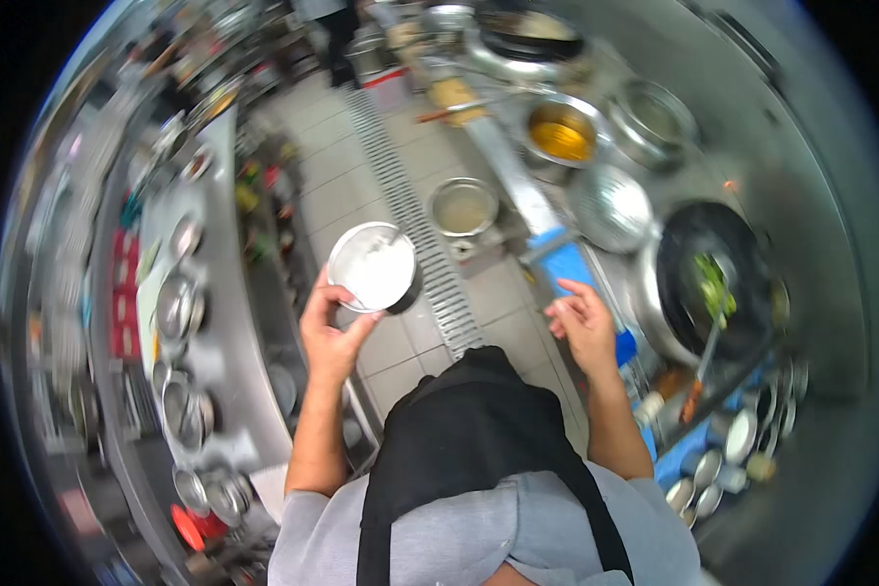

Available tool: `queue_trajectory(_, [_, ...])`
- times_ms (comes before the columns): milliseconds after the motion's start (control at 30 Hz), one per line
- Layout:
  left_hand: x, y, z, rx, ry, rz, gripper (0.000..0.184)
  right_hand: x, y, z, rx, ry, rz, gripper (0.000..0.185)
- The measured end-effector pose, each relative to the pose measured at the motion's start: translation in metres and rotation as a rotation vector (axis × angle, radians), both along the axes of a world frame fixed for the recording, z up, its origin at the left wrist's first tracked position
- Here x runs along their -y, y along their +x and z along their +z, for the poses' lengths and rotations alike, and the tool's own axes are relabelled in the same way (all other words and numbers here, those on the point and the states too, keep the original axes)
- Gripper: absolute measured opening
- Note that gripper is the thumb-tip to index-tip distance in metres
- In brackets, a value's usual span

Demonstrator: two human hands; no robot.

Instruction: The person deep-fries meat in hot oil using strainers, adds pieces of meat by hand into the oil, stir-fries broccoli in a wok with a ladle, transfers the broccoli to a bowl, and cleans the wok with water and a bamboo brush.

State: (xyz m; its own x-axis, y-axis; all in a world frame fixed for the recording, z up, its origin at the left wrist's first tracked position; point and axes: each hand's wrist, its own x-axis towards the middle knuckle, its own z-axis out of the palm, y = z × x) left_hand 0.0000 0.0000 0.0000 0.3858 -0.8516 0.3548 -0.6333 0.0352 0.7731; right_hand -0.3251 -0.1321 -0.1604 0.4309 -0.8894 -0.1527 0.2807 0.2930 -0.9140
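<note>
Shirt, left hand holding bowl, right hand half-curled

Left of the left hand, the long steel counter carries a row of metal bowls (their contents too blurred).

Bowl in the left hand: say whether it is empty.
Not empty: white contents show inside the bowl the left hand holds; their depth cannot be told.
</note>
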Motion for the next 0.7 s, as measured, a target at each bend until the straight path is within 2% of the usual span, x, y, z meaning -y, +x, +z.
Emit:
queue_trajectory(67, [-0.028, -0.016, 0.023, 0.121, -0.15, 0.186, 0.039, 0.017, -0.026, -0.024, -0.057, 0.003, 0.111, 0.037])
queue_trajectory(100, [-0.046, -0.015, -0.084, -0.093, -0.312, 0.407, 0.039, 0.064, -0.075, 0.012, -0.421, -0.194, 0.184, 0.037])
queue_trajectory(133, [-0.085, -0.002, -0.086, -0.03, -0.327, 0.539, 0.04, 0.053, -0.069, 0.006, -0.466, -0.202, 0.238, 0.037])
queue_trajectory(167, [-0.125, 0.024, -0.067, 0.091, -0.347, 0.655, 0.041, 0.041, -0.04, -0.004, -0.454, -0.218, 0.28, 0.037])
queue_trajectory(233, [-0.211, 0.049, 0.006, 0.163, -0.236, 0.859, 0.044, -0.02, 0.0, -0.025, -0.4, -0.116, 0.473, 0.037])
queue_trajectory(267, [-0.24, 0.057, 0.019, 0.266, -0.252, 0.985, 0.046, -0.026, 0.018, -0.03, -0.395, -0.126, 0.529, 0.037])
queue_trajectory(300, [-0.266, 0.067, 0.027, 0.311, -0.342, 1.001, 0.043, -0.036, 0.035, -0.027, -0.435, -0.148, 0.598, 0.037])
queue_trajectory(433, [-0.353, 0.093, 0.049, 0.395, -0.435, 1.315, 0.037, -0.054, 0.093, -0.007, -0.518, -0.291, 0.777, 0.036])
queue_trajectory(500, [-0.388, 0.106, 0.069, 0.532, -0.327, 1.524, 0.039, -0.058, 0.114, -0.006, -0.526, -0.355, 0.821, 0.035])
queue_trajectory(567, [-0.415, 0.125, 0.074, 0.57, -0.077, 1.693, 0.045, -0.052, 0.125, -0.006, -0.571, -0.415, 0.808, 0.035])
queue_trajectory(700, [-0.398, 0.135, 0.076, 0.635, 0.093, 1.72, 0.059, -0.044, 0.133, 0.015, -0.709, -0.54, 0.753, 0.036])
